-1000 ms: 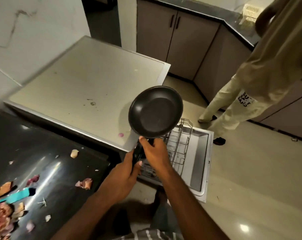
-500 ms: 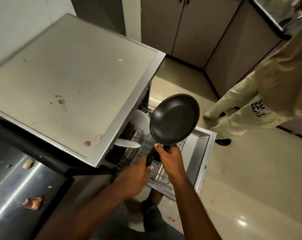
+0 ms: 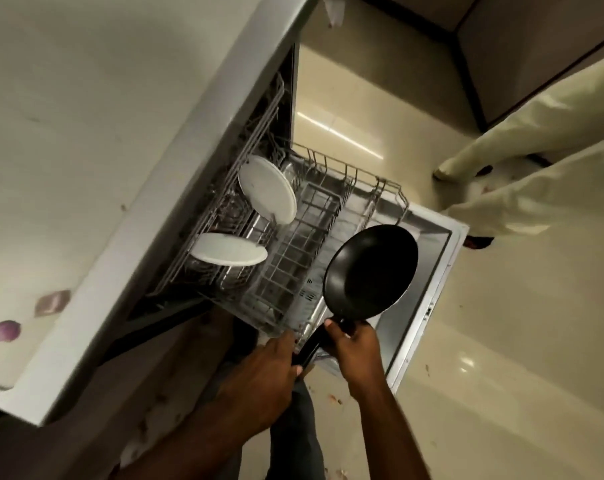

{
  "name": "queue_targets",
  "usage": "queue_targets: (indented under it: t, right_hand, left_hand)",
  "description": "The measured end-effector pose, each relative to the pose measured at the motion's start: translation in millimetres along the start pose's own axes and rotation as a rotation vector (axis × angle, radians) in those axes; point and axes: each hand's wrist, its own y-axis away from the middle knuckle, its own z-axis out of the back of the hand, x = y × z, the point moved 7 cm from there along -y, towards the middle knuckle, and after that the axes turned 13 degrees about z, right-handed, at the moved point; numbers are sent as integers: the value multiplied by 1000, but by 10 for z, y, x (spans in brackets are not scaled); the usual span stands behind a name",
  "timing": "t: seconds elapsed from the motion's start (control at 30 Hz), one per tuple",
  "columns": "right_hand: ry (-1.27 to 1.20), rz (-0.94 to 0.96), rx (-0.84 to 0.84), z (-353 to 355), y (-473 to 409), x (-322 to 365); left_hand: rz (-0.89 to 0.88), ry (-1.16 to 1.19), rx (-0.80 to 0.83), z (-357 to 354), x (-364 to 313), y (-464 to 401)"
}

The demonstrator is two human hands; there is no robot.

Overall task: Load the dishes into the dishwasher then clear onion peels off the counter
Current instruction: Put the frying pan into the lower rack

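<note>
— Black round non-stick frying pan, where?
— Held over the pulled-out grey wire dishwasher rack; right hand and left hand fingers wrapped round its handle, pan just beyond fingertips.
— Plates?
— 2 white round plates racked further back.

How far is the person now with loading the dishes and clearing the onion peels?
Done: two white plates already stand in the pulled-out lower rack. In hand: the black frying pan is held over the rack by its handle, gripped by the left hand and the right hand; it is not yet set down. Left: placing the pan, and the onion peels on the dishwasher's top.
</note>
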Motion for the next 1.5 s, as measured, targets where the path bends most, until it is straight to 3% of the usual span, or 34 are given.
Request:
queue_targets:
  t: [0.33, 0.53, 0.83, 1.07, 1.27, 1.5]
  right_hand:
    - [215, -67, -59, -173, -1330, -600]
    - [374, -92, -92, -391, -1622, -564]
    - [326, -195, -165, -566, -1661, -652]
    - [279, -208, -102, -596, -1517, -659]
    - [303, -147, -57, -443, -1101, -514]
    - [390, 52, 71, -451, -329, 94]
  left_hand:
    - [10, 34, -176, 266, 8, -850]
    - [9, 48, -171, 230, 73, -956]
    - [28, 34, -110, 56, 143, -1006]
    - [24, 23, -110, 100, 133, -978]
    - [38, -17, -96, 156, 79, -797]
    - [46, -44, -115, 382, 26, -270]
